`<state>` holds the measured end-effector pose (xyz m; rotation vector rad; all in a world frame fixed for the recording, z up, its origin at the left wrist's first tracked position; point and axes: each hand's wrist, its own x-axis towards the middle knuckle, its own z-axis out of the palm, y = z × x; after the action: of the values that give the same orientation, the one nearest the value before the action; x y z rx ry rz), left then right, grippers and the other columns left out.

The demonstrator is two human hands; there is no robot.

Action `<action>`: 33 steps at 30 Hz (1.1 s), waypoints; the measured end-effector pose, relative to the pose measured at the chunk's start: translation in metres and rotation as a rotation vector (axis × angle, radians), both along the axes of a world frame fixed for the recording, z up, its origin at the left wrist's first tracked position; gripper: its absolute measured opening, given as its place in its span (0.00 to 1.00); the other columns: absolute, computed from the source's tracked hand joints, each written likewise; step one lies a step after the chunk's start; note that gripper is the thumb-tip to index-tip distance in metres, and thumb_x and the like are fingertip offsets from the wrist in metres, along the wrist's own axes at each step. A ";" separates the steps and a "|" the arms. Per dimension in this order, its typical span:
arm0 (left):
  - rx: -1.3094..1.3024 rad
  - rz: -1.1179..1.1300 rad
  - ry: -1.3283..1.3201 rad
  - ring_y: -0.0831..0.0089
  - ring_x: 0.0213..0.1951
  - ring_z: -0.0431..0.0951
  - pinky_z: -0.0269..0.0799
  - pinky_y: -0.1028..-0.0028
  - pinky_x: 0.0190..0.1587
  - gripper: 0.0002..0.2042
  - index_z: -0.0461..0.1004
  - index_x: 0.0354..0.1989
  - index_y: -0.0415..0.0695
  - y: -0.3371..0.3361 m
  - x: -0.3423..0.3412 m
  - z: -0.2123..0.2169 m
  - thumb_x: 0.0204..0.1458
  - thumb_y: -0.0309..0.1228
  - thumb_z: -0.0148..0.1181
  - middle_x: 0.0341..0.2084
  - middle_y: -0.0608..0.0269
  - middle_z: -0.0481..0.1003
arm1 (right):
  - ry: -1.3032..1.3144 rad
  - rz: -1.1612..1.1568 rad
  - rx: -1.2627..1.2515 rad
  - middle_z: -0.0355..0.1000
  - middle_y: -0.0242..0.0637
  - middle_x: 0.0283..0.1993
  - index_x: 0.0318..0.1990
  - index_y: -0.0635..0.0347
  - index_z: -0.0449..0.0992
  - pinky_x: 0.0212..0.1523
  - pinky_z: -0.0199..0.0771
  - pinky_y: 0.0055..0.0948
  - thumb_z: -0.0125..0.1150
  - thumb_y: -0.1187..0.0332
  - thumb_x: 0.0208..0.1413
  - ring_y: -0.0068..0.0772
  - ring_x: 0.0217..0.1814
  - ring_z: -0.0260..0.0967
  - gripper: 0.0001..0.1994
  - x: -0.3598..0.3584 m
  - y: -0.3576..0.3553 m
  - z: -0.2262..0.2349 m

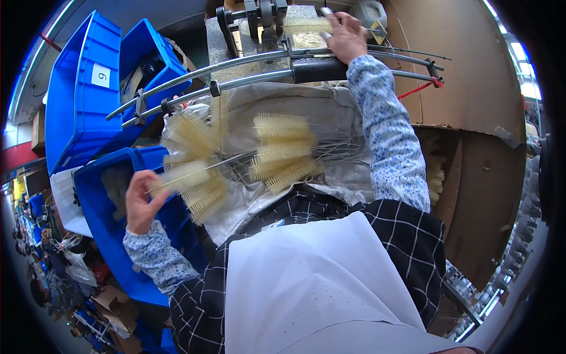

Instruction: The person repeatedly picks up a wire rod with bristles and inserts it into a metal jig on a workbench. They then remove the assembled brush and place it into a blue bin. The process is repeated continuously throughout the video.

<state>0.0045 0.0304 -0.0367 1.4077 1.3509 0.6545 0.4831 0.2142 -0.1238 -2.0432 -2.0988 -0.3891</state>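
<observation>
- A worker's left hand (140, 203), at about 8 o'clock in the head view, closes thumb and fingers around one cream bottle brush (180, 176), held nearly level over a blue bin (118, 236).
- The right hand (346, 36), at 12 o'clock, is curled around a second cream brush (306, 25), pressing it against the grey machine (265, 23) at the top of the frame.
- Between the hands, a pile of brushes (283, 153) with twisted wire stems lies fanned across a grey cloth (330, 118), below two curved metal rails (247, 79).
- More blue crates (82, 88) stand tilted at 10 o'clock; a cardboard box (483, 177) sits at 3 o'clock.
</observation>
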 end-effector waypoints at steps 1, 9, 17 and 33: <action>0.003 0.064 -0.006 0.82 0.29 0.65 0.61 0.84 0.35 0.16 0.64 0.36 0.44 -0.004 -0.010 0.006 0.37 0.26 0.60 0.28 0.70 0.64 | 0.022 -0.136 -0.089 0.54 0.37 0.53 0.56 0.44 0.57 0.51 0.46 0.43 0.52 0.56 0.48 0.38 0.58 0.46 0.25 0.001 -0.005 0.010; 0.428 0.292 -0.574 0.75 0.28 0.62 0.61 0.76 0.32 0.18 0.57 0.35 0.43 -0.004 -0.006 0.022 0.38 0.32 0.58 0.24 0.65 0.57 | 0.300 -0.091 0.054 0.69 0.33 0.46 0.47 0.52 0.70 0.49 0.57 0.39 0.55 0.63 0.46 0.36 0.48 0.64 0.18 0.015 -0.009 -0.015; 0.444 0.231 -0.711 0.75 0.27 0.62 0.61 0.75 0.32 0.19 0.57 0.36 0.44 -0.006 -0.004 0.024 0.40 0.34 0.59 0.24 0.65 0.58 | 0.274 -0.068 0.037 0.69 0.35 0.43 0.44 0.54 0.71 0.45 0.59 0.41 0.53 0.67 0.47 0.37 0.45 0.67 0.15 -0.038 -0.007 -0.010; 0.429 0.258 -0.721 0.77 0.26 0.61 0.59 0.79 0.29 0.20 0.57 0.37 0.43 0.009 0.030 0.017 0.39 0.35 0.59 0.24 0.66 0.58 | 0.225 -0.065 -0.104 0.70 0.34 0.38 0.39 0.54 0.72 0.43 0.59 0.39 0.51 0.68 0.45 0.36 0.40 0.68 0.11 -0.107 -0.002 0.001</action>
<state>0.0347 0.0393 -0.0197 1.1383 0.8332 1.5242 0.3764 0.2124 -0.1227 -2.1052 -1.9605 -0.0547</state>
